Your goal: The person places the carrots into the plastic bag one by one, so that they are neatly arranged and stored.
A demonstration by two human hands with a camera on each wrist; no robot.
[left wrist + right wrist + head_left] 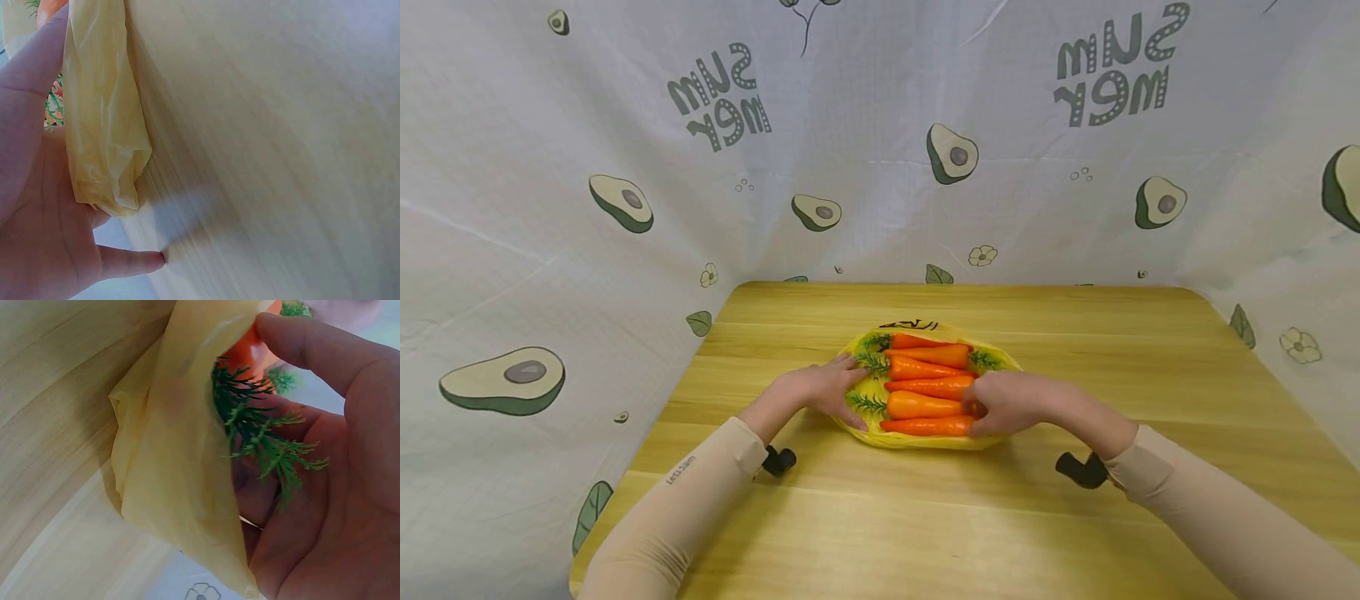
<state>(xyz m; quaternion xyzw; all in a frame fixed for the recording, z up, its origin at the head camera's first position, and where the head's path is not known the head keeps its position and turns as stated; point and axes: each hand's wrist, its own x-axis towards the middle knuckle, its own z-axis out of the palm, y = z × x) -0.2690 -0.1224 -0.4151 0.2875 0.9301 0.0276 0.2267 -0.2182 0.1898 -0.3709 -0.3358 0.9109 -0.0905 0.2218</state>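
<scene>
Several orange carrots with green leafy tops lie side by side in a yellow plastic bag on the wooden table. At the bag's left side, my left hand rests with its fingers spread against the plastic. In the left wrist view, the crumpled bag lies along that hand, one finger sticking out past it. My right hand reaches over the carrots' right ends and grips the nearest carrot, thumb against its orange side. Its green top lies before the palm.
The wooden table extends on all sides of the bag. A white curtain printed with avocados stands behind the table and along both sides. Black wrist mounts stick out under the forearms.
</scene>
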